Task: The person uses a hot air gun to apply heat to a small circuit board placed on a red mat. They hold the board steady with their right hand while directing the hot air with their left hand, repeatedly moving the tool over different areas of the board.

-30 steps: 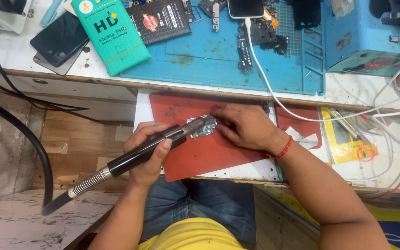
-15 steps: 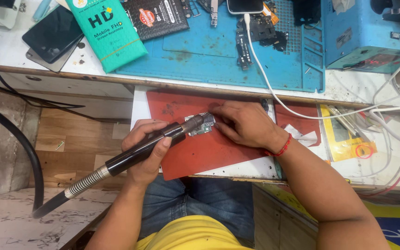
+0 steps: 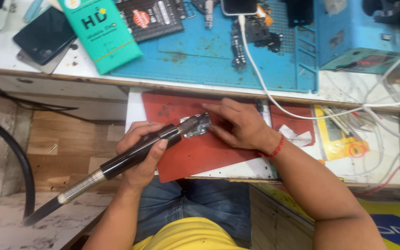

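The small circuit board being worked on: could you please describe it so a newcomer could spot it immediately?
Find the red mat below the blue bench mat. On it, the right hand steadies the small circuit board against the black tool in the left hand. It alone is grey-green there.

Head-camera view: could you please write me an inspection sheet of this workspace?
Surface: red mat on a white pull-out shelf.
Job's things: small circuit board on the mat; black hot-air handpiece, nozzle at the board.
Clutter: green box, dark phone, blue mat with parts.
Grippers: left hand grips the handpiece; right hand presses the board.
Cables: white cable, black hose.
Surroundings: blue station.
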